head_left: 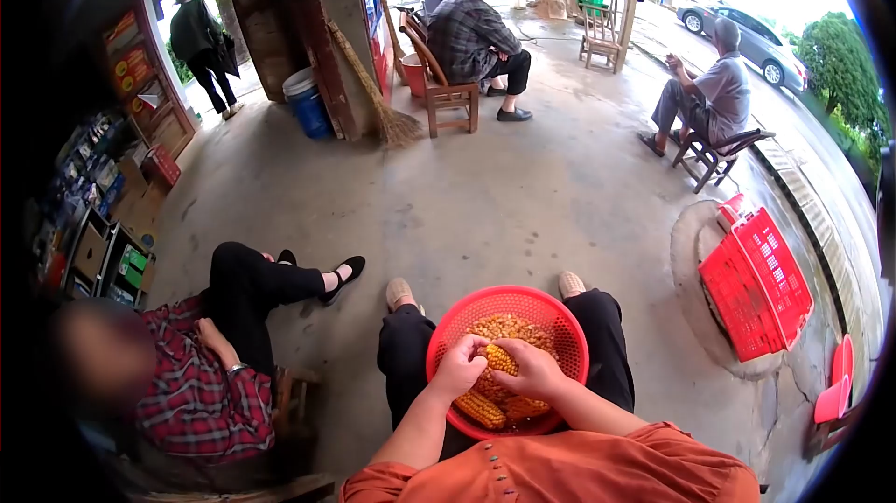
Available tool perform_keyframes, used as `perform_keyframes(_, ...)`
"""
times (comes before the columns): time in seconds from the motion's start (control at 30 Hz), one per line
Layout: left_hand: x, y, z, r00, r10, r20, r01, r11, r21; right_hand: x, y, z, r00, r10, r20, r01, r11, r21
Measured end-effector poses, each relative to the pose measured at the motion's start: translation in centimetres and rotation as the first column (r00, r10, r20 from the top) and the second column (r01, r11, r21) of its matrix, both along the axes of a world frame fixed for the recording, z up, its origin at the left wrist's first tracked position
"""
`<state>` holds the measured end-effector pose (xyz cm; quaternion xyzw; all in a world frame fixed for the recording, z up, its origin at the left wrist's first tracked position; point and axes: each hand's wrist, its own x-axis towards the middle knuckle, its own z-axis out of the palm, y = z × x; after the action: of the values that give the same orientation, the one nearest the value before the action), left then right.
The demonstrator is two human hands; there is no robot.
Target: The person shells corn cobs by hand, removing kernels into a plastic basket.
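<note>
- Two hands at work: left hand [461, 366] and right hand [528, 370], each grip curled around one corn cob [502, 359], held over loose kernels [515, 327] in a red basket [578, 340].
- Cob likely light, stiff, hardly fragile; its ridges should resist slipping.
- Best hold: both ends.

On the near side of the grip is a rust-orange shirt [616, 468] — small dark buttons [497, 478] run down its front — with loose sleeves [378, 482] above bare forearms [417, 428]. Dark trousers [407, 354] flank the grip; beyond it are beige shoes [399, 292] — rounded at the toe.
</note>
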<state>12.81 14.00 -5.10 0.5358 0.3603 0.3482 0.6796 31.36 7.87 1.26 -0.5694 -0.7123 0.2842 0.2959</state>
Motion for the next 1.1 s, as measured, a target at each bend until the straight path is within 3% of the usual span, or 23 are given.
perform_keyframes(0.1,-0.6,0.1,1.7,0.998,-0.046,-0.049,0.040,0.992,-0.121,0.0,0.3,0.3,1.000,0.009,0.005,-0.009,1.000,-0.022)
perform_keyframes(0.17,-0.9,0.1,2.8,0.998,-0.036,0.051,0.048,0.964,-0.260,0.2,0.4,0.3,0.999,-0.037,-0.025,0.038,0.999,0.008)
perform_keyframes(0.3,-0.4,0.0,3.1,0.992,0.002,0.129,0.032,0.965,-0.261,0.2,0.4,1.1,0.996,-0.058,-0.074,0.055,0.998,-0.034)
perform_keyframes(0.43,-0.2,0.1,2.2,0.993,0.013,0.118,0.003,0.991,-0.130,-0.1,0.7,0.0,0.980,-0.034,-0.198,0.026,0.999,-0.044)
perform_keyframes(0.5,-0.4,0.1,2.4,0.996,0.017,0.091,-0.007,0.994,-0.107,-0.1,0.5,0.5,0.951,-0.095,-0.294,0.038,0.981,-0.192)
perform_keyframes(0.67,-0.4,-0.3,3.4,0.990,0.038,0.134,-0.031,0.998,-0.054,0.3,0.8,0.3,0.931,-0.112,-0.347,-0.008,0.946,-0.324)
perform_keyframes(0.73,-0.5,-0.3,3.5,0.994,0.051,0.098,-0.052,0.999,0.012,0.5,0.8,-0.5,0.839,-0.157,-0.521,-0.103,0.895,-0.435)
perform_keyframes(0.87,-0.5,0.0,2.8,0.993,0.053,0.107,-0.052,0.999,-0.015,0.7,0.8,-0.6,0.835,-0.188,-0.518,-0.108,0.866,-0.488)
perform_keyframes(0.93,-0.3,-0.1,3.1,0.991,0.051,0.125,-0.053,0.998,0.014,0.8,0.9,-1.4,0.846,-0.110,-0.522,-0.101,0.928,-0.359)
perform_keyframes(1.03,-0.2,-0.1,2.9,0.994,0.047,0.096,-0.051,0.998,0.045,0.7,0.8,-0.5,0.846,-0.156,-0.509,-0.115,0.880,-0.462)
perform_keyframes(1.1,-0.4,-0.1,3.2,0.996,0.028,0.086,-0.029,1.000,0.013,0.5,0.6,-0.7,0.872,-0.127,-0.472,-0.082,0.914,-0.397)
